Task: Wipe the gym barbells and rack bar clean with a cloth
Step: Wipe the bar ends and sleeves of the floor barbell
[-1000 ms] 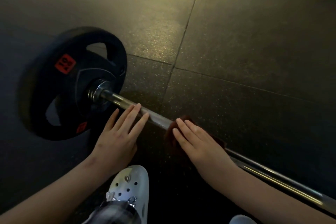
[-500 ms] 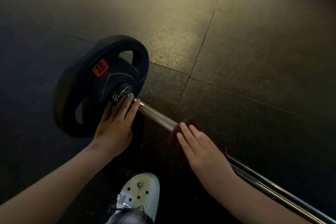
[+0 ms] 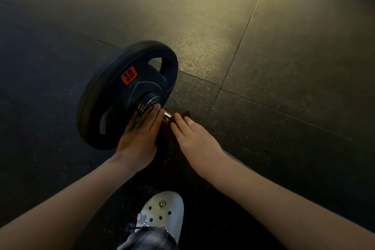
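Note:
A barbell lies on the dark rubber floor. Its black 10 kg plate (image 3: pixel 121 91) with a red label stands upright at centre left. Only a short piece of the steel bar (image 3: pixel 167 115) shows between my hands. My left hand (image 3: pixel 142 134) lies flat, fingers together, against the plate's chrome collar and the bar. My right hand (image 3: pixel 194 138) presses a dark red cloth (image 3: pixel 183 115) onto the bar just right of the left hand. The rest of the bar is hidden under my right forearm.
Speckled rubber floor tiles (image 3: pixel 263 46) with visible seams spread all around. My foot in a white clog (image 3: pixel 162 213) stands on the floor below the hands, close to the bar.
My right hand has slid the cloth along the bar toward the plate, until it nearly meets the left hand. The left hand moved up against the collar. The view shifted left.

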